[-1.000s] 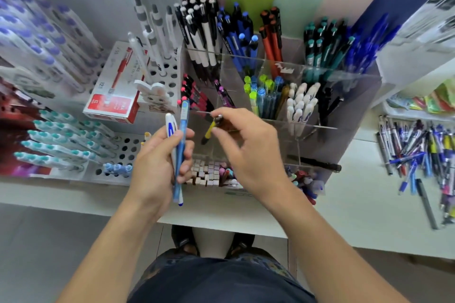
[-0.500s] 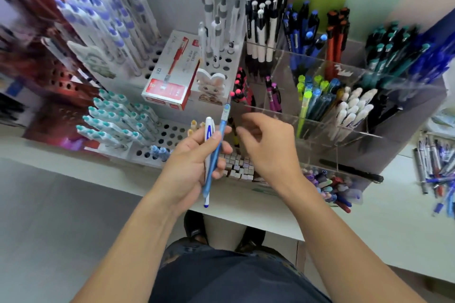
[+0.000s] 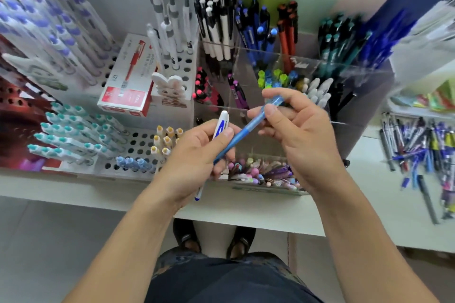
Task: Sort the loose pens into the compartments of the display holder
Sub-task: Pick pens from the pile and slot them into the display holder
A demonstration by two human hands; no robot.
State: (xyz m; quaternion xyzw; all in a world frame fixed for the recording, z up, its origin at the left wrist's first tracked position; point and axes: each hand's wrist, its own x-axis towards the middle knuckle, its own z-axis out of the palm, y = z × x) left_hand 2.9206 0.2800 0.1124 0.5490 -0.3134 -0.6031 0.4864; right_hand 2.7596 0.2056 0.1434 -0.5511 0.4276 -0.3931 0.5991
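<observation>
My right hand (image 3: 295,130) just came back empty from the display holder (image 3: 357,76) and now pinches the blue pen (image 3: 248,130). Left hand (image 3: 197,155) grips its lower end plus the white pen (image 3: 221,125), so blue goes next I guess.

2 hands (image 3: 194,155), 2 held pens (image 3: 246,131), 1 red box (image 3: 128,81).

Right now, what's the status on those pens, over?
Right hand pinching light blue pen; left hand also gripping it, plus white pen. Neither yet in display holder. Nothing blocking.
</observation>
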